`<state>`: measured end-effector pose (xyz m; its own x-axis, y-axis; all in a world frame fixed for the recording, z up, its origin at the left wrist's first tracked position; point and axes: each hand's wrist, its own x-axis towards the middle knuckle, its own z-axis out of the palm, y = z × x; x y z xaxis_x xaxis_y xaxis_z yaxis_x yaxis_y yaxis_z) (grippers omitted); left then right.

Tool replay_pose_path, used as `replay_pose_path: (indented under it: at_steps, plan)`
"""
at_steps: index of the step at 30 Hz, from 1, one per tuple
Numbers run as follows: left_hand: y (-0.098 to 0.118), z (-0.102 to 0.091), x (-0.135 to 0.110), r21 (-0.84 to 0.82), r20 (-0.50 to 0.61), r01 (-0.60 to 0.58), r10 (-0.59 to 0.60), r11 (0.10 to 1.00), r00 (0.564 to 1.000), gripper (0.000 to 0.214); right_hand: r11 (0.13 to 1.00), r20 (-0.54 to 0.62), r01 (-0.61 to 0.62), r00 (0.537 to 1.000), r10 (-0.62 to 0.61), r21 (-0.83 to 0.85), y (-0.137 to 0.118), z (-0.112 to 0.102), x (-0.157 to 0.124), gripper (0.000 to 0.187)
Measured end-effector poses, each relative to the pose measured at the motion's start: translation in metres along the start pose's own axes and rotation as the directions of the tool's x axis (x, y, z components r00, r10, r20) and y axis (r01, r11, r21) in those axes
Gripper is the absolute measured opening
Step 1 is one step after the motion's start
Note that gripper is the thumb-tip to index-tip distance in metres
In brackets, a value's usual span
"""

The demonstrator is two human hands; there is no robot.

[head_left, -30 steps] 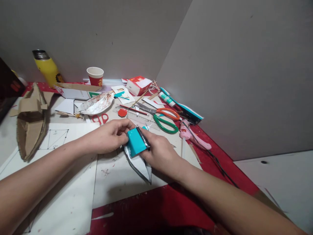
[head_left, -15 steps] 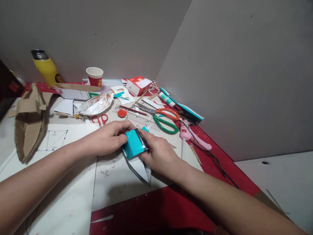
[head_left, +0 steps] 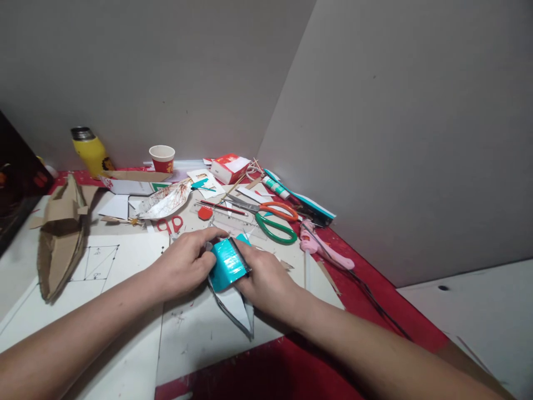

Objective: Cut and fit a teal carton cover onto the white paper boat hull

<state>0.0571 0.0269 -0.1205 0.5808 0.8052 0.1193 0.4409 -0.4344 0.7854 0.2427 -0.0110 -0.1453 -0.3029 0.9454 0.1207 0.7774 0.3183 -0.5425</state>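
Between my hands is a small model boat with a pointed white hull edged in dark grey. A glossy teal sheet with a black strip along its right edge covers its middle. My left hand pinches the teal sheet's left side, its index finger reaching along the top edge. Wrapped round the boat's right side is my right hand, with its thumb near the black strip. Its other fingers are mostly hidden beneath. A further bit of teal shows beyond the right thumb.
Orange-and-green scissors, red-handled scissors and a pink glue gun lie beyond my hands. A cardboard boat rests at left on drawn-on paper. Behind stand a yellow bottle and a paper cup.
The whole scene sits lower in view, as the camera has tilted up. My left fingers have shifted slightly on the teal sheet, which catches more light. Both hands keep their hold.
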Motion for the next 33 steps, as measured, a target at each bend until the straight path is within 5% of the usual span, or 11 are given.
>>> replay_pose_path:
  at_steps: [3, 9, 11, 13, 15, 18, 22, 28, 33]
  plan:
    - [0.007, 0.000, -0.003, 0.098, -0.204, 0.035, -0.015, 0.995, 0.979, 0.050, 0.999, -0.005, -0.015, 1.000, 0.015, 0.029, -0.001, -0.001, 0.001, 0.039]
    - [0.016, 0.002, -0.008, 0.127, -0.570, 0.028, 0.050, 0.991, 0.820, 0.036, 0.990, -0.149, 0.023, 0.989, -0.002, 0.138, 0.006, -0.007, 0.007, 0.039]
    - [0.016, 0.004, -0.013, 0.150, -0.615, -0.038, 0.124, 0.988, 0.779, 0.031, 0.987, -0.214, 0.065, 0.976, -0.033, 0.148, 0.010, -0.011, 0.010, 0.040]
    - [0.018, 0.006, -0.018, 0.311, -0.601, -0.172, 0.334, 0.935, 0.726, 0.025, 0.987, -0.263, 0.078, 0.964, -0.038, 0.142, 0.012, -0.015, 0.012, 0.042]
    - [0.020, 0.009, -0.023, 0.548, -0.459, -0.291, 0.572, 0.785, 0.680, 0.031, 0.990, -0.284, 0.063, 0.958, -0.025, 0.127, 0.012, -0.018, 0.013, 0.044]
    - [0.023, 0.017, -0.026, 0.757, -0.237, -0.285, 0.653, 0.588, 0.719, 0.038, 0.989, -0.278, 0.065, 0.960, -0.024, 0.137, 0.010, -0.019, 0.012, 0.042]
    - [0.022, 0.025, -0.023, 0.848, -0.181, -0.179, 0.590, 0.498, 0.787, 0.009, 0.968, -0.269, 0.119, 0.962, -0.058, 0.220, 0.008, -0.012, 0.011, 0.033]
    - [0.016, 0.031, -0.024, 0.821, -0.248, -0.124, 0.544, 0.557, 0.802, 0.021, 0.961, -0.373, 0.101, 0.928, 0.002, 0.257, 0.009, 0.000, 0.010, 0.062]
    - [0.016, 0.032, -0.022, 0.753, -0.305, -0.178, 0.576, 0.633, 0.759, 0.013, 0.955, -0.468, 0.157, 0.884, -0.022, 0.252, 0.006, 0.000, 0.010, 0.068]
